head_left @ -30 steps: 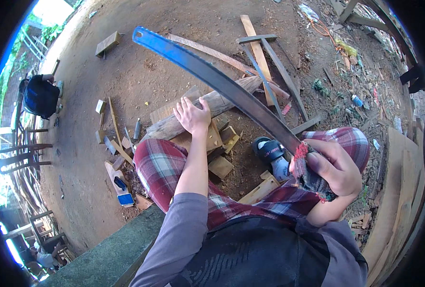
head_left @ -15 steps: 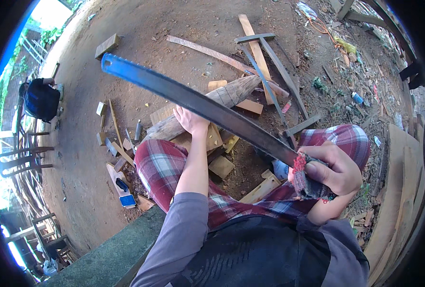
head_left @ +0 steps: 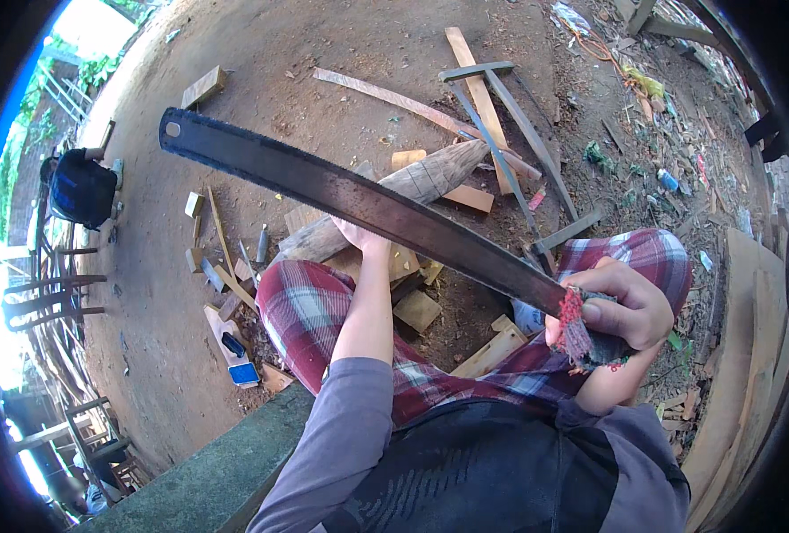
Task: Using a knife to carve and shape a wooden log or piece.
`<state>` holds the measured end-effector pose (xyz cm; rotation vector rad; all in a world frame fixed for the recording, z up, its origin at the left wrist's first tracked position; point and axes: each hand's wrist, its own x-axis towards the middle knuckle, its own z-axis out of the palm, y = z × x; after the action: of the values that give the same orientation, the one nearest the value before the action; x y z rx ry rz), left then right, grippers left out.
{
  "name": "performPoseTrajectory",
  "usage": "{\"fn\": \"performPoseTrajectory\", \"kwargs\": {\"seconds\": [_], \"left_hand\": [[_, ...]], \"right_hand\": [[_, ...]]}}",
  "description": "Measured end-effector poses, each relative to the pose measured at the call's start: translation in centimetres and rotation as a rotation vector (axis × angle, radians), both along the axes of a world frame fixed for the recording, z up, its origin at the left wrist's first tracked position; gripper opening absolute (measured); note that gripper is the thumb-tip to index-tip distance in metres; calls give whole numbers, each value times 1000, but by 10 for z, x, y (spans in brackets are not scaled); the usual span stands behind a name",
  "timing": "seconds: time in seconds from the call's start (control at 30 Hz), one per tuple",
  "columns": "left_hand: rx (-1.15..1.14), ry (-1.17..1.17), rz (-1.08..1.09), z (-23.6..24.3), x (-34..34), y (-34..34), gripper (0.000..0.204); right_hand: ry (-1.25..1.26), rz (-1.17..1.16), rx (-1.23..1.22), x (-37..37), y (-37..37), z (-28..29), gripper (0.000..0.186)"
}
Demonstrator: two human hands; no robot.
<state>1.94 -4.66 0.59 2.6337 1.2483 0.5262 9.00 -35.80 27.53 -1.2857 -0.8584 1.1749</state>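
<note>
My right hand point(head_left: 634, 306) is closed around the cloth-wrapped end of a long saw blade point(head_left: 350, 202), with red and grey threads point(head_left: 574, 320) hanging from the wrap. Fine teeth run along the blade, and a round hole marks its far tip. It slants up and leftward in the air, its flat side showing. Beneath it, my left hand point(head_left: 373, 245) lies on a tapered grey log point(head_left: 425, 178) in front of my knees; the blade covers most of its fingers. Dark cut lines cross the log, which rests on wooden blocks.
Beyond the log, a wooden frame saw point(head_left: 536, 133) leans over a plank point(head_left: 487, 120). Wood offcuts point(head_left: 418, 311) lie around my legs. A phone point(head_left: 244, 374) sits at the left by a green bench point(head_left: 208, 462). Another person point(head_left: 83, 186) is at the far left.
The saw blade's tip has swung left and slightly down, and more of its flat side faces up. It now hides more of my left hand, which stays on the log.
</note>
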Motion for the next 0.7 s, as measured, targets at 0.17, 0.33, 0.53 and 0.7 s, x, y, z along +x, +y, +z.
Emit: {"fn": "performPoseTrajectory", "kwargs": {"seconds": [0.17,0.33,0.53,0.7], "left_hand": [[143,51,99,-20,-4,11,59],[3,-7,63,-11,7,4,65],[-18,54,86,-9,7,5,60],[-9,50,87,-7,5,6,61]], "right_hand": [[129,4,-207,2,18,7,49],[296,-405,-84,15,28,-59,46],[258,-575,-222,26,51,-97,35],[196,-610,-455,28,60,-120,37]]}}
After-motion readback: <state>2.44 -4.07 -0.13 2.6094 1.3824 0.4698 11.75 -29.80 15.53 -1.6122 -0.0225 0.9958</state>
